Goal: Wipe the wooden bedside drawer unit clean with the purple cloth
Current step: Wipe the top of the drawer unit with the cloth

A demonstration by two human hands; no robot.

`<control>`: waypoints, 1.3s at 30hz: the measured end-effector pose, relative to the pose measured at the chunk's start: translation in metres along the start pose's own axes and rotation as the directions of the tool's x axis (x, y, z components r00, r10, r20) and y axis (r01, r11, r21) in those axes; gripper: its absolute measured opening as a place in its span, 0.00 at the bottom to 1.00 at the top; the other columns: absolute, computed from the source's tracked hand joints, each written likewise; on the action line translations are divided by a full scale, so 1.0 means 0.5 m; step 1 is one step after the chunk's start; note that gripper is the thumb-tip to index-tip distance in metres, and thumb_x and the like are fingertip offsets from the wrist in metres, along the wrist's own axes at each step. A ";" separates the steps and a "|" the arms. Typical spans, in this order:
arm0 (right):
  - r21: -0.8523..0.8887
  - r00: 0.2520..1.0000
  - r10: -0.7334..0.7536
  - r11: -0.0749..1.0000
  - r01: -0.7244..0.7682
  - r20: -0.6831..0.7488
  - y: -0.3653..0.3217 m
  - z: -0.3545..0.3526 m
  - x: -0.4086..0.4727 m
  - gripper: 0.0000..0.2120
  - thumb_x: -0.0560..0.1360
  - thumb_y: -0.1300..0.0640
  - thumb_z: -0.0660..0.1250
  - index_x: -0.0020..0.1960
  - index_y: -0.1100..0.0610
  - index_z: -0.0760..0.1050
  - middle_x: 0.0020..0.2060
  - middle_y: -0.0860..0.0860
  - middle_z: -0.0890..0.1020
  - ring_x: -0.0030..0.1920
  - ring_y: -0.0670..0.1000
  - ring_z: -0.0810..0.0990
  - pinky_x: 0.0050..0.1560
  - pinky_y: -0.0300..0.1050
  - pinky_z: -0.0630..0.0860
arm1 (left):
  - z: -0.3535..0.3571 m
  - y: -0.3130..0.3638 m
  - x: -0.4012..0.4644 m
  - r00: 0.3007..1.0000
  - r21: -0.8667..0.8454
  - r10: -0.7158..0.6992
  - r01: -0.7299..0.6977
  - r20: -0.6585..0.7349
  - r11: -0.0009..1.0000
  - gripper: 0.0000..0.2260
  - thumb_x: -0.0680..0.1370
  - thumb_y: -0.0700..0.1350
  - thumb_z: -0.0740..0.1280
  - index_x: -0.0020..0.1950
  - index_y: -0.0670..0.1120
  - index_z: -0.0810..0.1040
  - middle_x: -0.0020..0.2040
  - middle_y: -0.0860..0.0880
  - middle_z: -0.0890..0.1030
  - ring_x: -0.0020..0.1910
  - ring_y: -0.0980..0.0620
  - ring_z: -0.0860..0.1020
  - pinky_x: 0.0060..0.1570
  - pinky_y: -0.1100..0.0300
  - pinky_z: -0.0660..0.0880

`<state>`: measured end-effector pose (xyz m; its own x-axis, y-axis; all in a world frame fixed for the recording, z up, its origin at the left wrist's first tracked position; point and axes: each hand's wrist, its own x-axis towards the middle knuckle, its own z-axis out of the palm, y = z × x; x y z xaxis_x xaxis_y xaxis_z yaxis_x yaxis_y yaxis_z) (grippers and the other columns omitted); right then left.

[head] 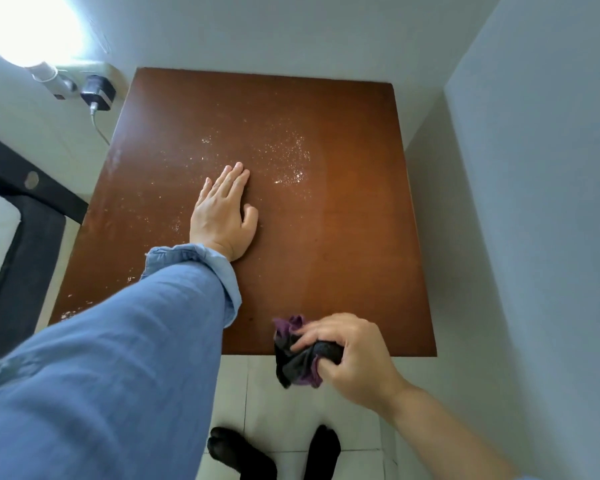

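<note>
The brown wooden top of the bedside drawer unit [343,220] fills the middle of the head view, seen from above. White dust specks lie on its middle and along its left edge. My left hand [222,213] rests flat on the top, palm down, fingers together, holding nothing. My right hand [350,355] is at the unit's front edge, fingers closed around a bunched purple and dark cloth [297,358]. Part of the cloth hangs past the front edge.
White walls stand close behind and to the right of the unit. A wall socket with a black charger [97,91] and its cable is at the left rear. A dark bed frame [25,216] lies to the left. My feet in black socks [243,452] stand on white floor tiles.
</note>
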<state>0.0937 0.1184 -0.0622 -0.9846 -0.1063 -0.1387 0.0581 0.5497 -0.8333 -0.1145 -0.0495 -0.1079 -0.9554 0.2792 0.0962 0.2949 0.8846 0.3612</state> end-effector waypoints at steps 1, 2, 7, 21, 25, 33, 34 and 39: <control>0.048 0.995 0.067 0.996 -0.071 0.079 -0.015 -0.006 -0.004 0.18 0.60 0.61 0.60 0.42 0.48 0.84 0.39 0.41 0.85 0.43 0.40 0.82 0.47 0.37 0.78 | 0.000 0.000 0.000 1.000 0.000 0.000 0.000 0.004 1.000 0.28 0.75 0.48 0.52 0.76 0.46 0.61 0.78 0.51 0.59 0.77 0.54 0.54 0.76 0.53 0.48; 0.116 0.977 0.132 0.981 -0.153 0.168 -0.027 -0.013 0.000 0.18 0.63 0.64 0.60 0.43 0.50 0.84 0.36 0.41 0.85 0.39 0.41 0.82 0.41 0.39 0.79 | 0.000 0.000 0.000 1.000 0.000 0.002 -0.002 0.005 1.000 0.28 0.75 0.48 0.52 0.76 0.46 0.61 0.78 0.51 0.59 0.77 0.54 0.54 0.76 0.53 0.48; 0.528 0.921 0.316 0.754 -0.390 0.229 -0.023 -0.086 0.119 0.15 0.65 0.69 0.63 0.47 0.56 0.81 0.44 0.57 0.84 0.47 0.53 0.81 0.53 0.46 0.77 | -0.001 -0.004 -0.002 1.000 -0.006 0.012 -0.012 0.019 1.000 0.29 0.75 0.48 0.53 0.77 0.46 0.60 0.78 0.50 0.58 0.77 0.54 0.54 0.76 0.54 0.47; 0.392 0.813 0.311 0.913 -0.112 -0.492 0.000 -0.240 0.669 0.18 0.72 0.66 0.60 0.60 0.58 0.74 0.36 0.48 0.76 0.24 0.40 0.74 0.27 0.34 0.70 | -0.010 0.001 0.003 1.000 -0.044 -0.004 0.005 0.021 0.999 0.30 0.72 0.49 0.53 0.75 0.47 0.63 0.77 0.52 0.60 0.77 0.55 0.55 0.76 0.55 0.49; 0.028 0.885 0.214 0.974 -0.223 -0.413 0.045 -0.211 0.764 0.25 0.65 0.53 0.58 0.61 0.46 0.75 0.36 0.44 0.78 0.28 0.34 0.75 0.47 0.43 0.77 | -0.010 -0.001 0.008 1.000 -0.063 -0.006 0.007 0.022 0.998 0.30 0.72 0.49 0.53 0.75 0.47 0.63 0.77 0.52 0.60 0.77 0.56 0.55 0.76 0.55 0.49; -0.167 0.960 0.032 0.983 -0.081 -0.279 0.037 -0.176 0.716 0.19 0.65 0.59 0.65 0.53 0.45 0.82 0.49 0.45 0.85 0.45 0.45 0.81 0.51 0.41 0.77 | -0.008 -0.005 0.015 1.000 -0.056 -0.008 0.009 0.018 0.998 0.30 0.71 0.48 0.53 0.75 0.46 0.64 0.77 0.51 0.61 0.77 0.55 0.55 0.76 0.55 0.49; -0.158 0.962 0.031 0.985 -0.076 -0.272 0.037 -0.165 0.688 0.18 0.65 0.59 0.65 0.52 0.45 0.82 0.48 0.44 0.85 0.43 0.44 0.81 0.50 0.41 0.78 | -0.007 -0.005 0.015 1.000 -0.055 -0.007 0.008 0.016 0.998 0.30 0.71 0.48 0.53 0.74 0.46 0.64 0.77 0.51 0.61 0.77 0.55 0.56 0.76 0.55 0.49; -0.138 0.967 -0.026 0.990 -0.009 -0.254 0.031 -0.094 0.513 0.19 0.62 0.56 0.64 0.50 0.46 0.83 0.49 0.45 0.85 0.51 0.45 0.82 0.52 0.35 0.75 | -0.004 -0.005 0.013 1.000 -0.037 0.003 -0.003 0.004 0.999 0.29 0.71 0.45 0.56 0.74 0.45 0.64 0.77 0.50 0.62 0.76 0.53 0.57 0.76 0.54 0.49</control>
<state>-0.1659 0.1384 -0.0856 -0.9954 0.0929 0.0236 0.0439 0.6601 -0.7499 -0.1214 -0.0506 -0.1063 -0.9544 0.2835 0.0938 0.2970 0.8692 0.3954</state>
